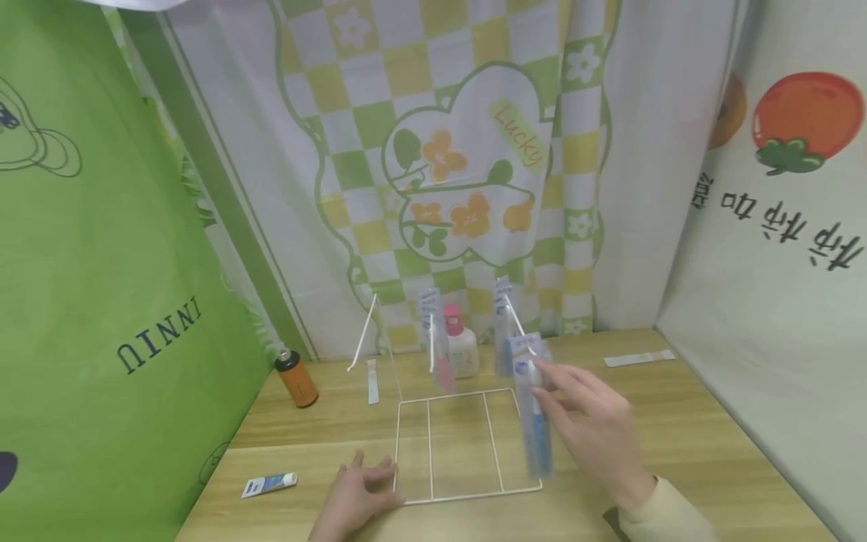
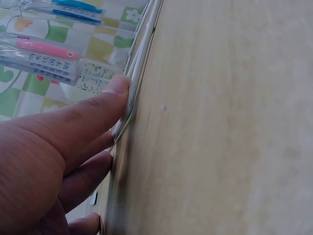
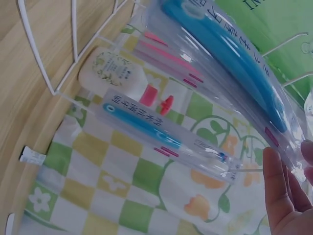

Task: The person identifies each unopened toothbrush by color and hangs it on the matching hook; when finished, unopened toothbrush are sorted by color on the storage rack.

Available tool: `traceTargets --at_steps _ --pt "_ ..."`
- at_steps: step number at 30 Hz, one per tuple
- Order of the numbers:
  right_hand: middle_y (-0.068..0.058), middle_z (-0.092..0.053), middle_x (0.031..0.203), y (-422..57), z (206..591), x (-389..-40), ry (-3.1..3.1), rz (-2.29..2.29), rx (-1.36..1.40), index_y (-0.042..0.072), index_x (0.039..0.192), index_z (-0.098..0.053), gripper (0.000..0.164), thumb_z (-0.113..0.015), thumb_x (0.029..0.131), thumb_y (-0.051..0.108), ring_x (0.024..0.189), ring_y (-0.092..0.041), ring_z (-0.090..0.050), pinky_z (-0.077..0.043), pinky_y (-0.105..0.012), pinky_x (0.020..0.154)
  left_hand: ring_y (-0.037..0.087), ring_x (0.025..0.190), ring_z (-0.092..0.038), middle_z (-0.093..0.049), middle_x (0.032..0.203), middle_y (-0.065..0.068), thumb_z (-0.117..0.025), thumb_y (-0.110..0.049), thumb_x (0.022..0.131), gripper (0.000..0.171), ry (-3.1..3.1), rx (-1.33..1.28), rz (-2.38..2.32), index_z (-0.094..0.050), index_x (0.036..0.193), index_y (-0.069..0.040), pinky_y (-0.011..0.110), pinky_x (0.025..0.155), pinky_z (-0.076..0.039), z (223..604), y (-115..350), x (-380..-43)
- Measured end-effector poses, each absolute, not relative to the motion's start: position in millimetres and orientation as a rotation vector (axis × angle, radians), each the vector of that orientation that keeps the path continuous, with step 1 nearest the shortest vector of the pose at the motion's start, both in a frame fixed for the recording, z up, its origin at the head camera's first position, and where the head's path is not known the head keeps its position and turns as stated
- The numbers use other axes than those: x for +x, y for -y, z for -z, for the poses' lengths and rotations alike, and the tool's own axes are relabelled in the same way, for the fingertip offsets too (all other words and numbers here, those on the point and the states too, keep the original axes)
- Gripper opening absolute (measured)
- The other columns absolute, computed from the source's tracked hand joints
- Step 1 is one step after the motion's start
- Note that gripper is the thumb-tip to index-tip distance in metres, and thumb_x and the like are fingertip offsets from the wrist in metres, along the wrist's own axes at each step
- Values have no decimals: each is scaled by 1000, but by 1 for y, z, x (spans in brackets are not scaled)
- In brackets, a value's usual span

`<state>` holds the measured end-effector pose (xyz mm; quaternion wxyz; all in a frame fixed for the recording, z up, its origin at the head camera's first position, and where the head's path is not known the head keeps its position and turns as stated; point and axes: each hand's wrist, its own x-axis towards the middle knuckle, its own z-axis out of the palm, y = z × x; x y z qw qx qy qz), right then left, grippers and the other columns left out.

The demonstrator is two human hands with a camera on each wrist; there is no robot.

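A white wire rack point(image 1: 467, 497) with hooks stands on the wooden table. My left hand point(image 1: 355, 493) holds its front left corner, the thumb point(image 2: 117, 85) against the white wire. My right hand point(image 1: 589, 421) pinches the top end of a packaged blue toothbrush point(image 1: 538, 425) at the front right hook point(image 1: 527, 331). In the right wrist view, this toothbrush point(image 3: 230, 58) sits in clear plastic close to the fingertips. Behind it, another packaged blue toothbrush point(image 3: 142, 125) hangs on the right. A packaged pink toothbrush point(image 1: 440, 354) hangs from a middle hook; the left hook point(image 1: 363, 331) is bare.
Behind the rack stands a white bottle with a pink cap point(image 1: 463, 350). An orange bottle with a black top point(image 1: 296, 379) is at the back left. A small tube point(image 1: 269, 485) lies front left. Flat narrow packets point(image 1: 372, 382) lie at the back. Printed cloths surround the table.
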<state>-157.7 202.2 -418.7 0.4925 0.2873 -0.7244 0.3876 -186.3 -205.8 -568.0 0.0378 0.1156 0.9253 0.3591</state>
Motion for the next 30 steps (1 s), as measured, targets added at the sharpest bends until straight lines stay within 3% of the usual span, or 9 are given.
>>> traceTargets --at_steps 4,7,23,27,30 --pt "-16 -76 109 -201 422 -170 1797 -946 675 -4 125 -75 39 -83 87 -1 79 -26 -77 -62 -16 65 65 153 -20 -67 146 8 -92 -47 81 62 -2839 367 -1102 -78 131 -14 83 119 -5 567 206 -187" --pt "-19 -75 114 -199 424 -184 1816 -942 643 -4 125 -75 45 -85 81 -9 85 -29 -77 -62 -16 68 66 153 -20 -67 146 8 -92 -47 81 61 -2847 373 -1095 -78 130 -14 83 119 -5 567 206 -187" --pt "-21 -75 110 -188 435 -252 1767 -893 530 0 124 -77 40 -86 85 -4 88 -37 -75 -66 -28 66 64 153 -23 -67 146 7 -92 -46 80 60 -2871 379 -1086 -78 130 -15 81 120 -6 567 204 -186" --pt "-20 -75 109 -186 436 -260 1766 -890 520 0 124 -77 38 -85 87 -2 90 -36 -75 -67 -36 71 64 154 -22 -67 146 7 -93 -45 80 59 -2864 368 -1094 -78 129 -15 82 120 -5 567 204 -185" --pt "-19 -75 110 -185 437 -264 1774 -896 508 1 125 -77 37 -84 89 -1 93 -34 -75 -67 -33 77 63 154 -22 -67 146 7 -93 -45 80 59 -2858 358 -1103 -79 129 -15 82 120 -5 566 205 -185"
